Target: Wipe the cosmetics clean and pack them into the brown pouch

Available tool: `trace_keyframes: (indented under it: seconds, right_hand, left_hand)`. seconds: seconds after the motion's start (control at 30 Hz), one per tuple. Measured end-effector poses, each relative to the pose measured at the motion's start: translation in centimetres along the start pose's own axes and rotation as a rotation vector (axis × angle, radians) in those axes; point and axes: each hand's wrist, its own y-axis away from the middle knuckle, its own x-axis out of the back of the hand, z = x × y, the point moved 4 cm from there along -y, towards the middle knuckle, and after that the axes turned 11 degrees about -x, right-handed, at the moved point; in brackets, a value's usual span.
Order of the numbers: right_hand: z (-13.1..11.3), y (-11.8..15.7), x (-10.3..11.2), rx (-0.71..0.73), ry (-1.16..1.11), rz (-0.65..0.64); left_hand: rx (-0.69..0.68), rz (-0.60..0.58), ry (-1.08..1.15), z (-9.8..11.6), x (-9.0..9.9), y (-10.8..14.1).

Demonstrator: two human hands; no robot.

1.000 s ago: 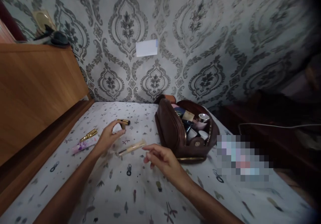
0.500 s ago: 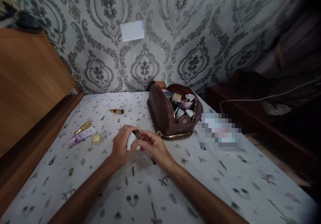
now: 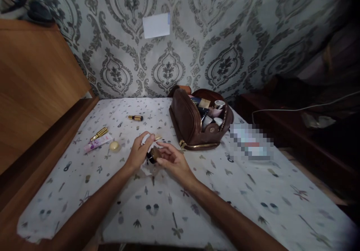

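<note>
Over the cloth-covered table, my two hands meet in front of the bag. My left hand (image 3: 136,153) is closed on a crumpled white wipe (image 3: 146,169), which hangs below its fingers. A small brown and black container (image 3: 153,156), perhaps a cosmetic bottle or jar, is pinched at its right side by the fingers of my right hand (image 3: 176,163). The wipe lies against its left side. By my left thumb shows a small pale-yellow tip (image 3: 158,138) of something I cannot make out.
An unzipped brown bag (image 3: 185,121) full of cosmetics stands right of my hands. Leftward lie a black and gold lipstick tube (image 3: 136,118), a gold tube (image 3: 99,134), a pink-white squeeze tube (image 3: 98,143) and a round cream-coloured pot (image 3: 114,146). A pixelated item (image 3: 251,142) lies at right.
The brown container has turned and more of it shows between my hands. My left fingers have shifted up with the wipe, which now hangs lower. The view has tilted slightly down.
</note>
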Motion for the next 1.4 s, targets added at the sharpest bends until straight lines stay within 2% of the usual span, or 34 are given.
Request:
trace_keyframes:
  seconds: [0.1,0.23,0.33,0.43,0.53,0.63,0.77,0.9,0.97,1.03,1.1,1.23,1.4]
  right_hand:
    - [0.3,0.0,-0.4,-0.08,-0.174,-0.013]
    - [0.7,-0.1,-0.5,-0.213,-0.374,-0.02]
    - [1.0,-0.3,0.0,-0.259,-0.461,0.063]
    - [1.1,-0.6,0.3,-0.249,-0.524,0.125]
    - [0.8,-0.6,0.2,-0.224,-0.554,0.099]
    - [0.6,-0.3,-0.3,-0.229,-0.546,0.031]
    - [1.0,0.2,-0.7,-0.304,-0.488,-0.055]
    - [1.1,0.3,-0.6,-0.254,-0.365,-0.045]
    - [1.1,0.2,-0.6,-0.21,-0.313,-0.043]
    - [1.1,0.1,-0.7,-0.167,-0.256,-0.037]
    - [1.0,0.1,-0.7,-0.116,-0.174,-0.029]
    - [0.5,0.3,-0.8,0.013,0.011,-0.049]
    - [-0.2,0.8,-0.6,0.172,0.174,0.0]
  left_hand:
    - [0.013,-0.016,0.051,-0.6,-0.1,0.0]
    - [-0.114,-0.116,0.074,-0.7,-0.6,0.2]
    - [-0.185,-0.223,0.073,-0.2,-1.1,0.5]
    - [-0.274,-0.299,-0.03,0.3,-1.6,0.9]
    - [-0.388,-0.227,-0.153,0.8,-1.8,1.3]
    - [-0.407,-0.102,-0.218,0.9,-1.6,1.5]
    - [-0.367,-0.022,-0.251,1.1,-1.3,1.5]
    - [-0.309,-0.025,-0.21,1.2,-1.1,1.4]
    - [-0.234,-0.039,-0.128,0.9,-1.0,1.2]
    - [-0.1,-0.044,-0.024,0.3,-0.9,1.1]
    - [0.015,-0.006,0.066,-0.2,-0.7,1.1]
    - [0.092,0.116,0.23,-1.0,-0.3,0.8]
    - [0.31,0.142,0.556,-3.1,-1.1,0.7]
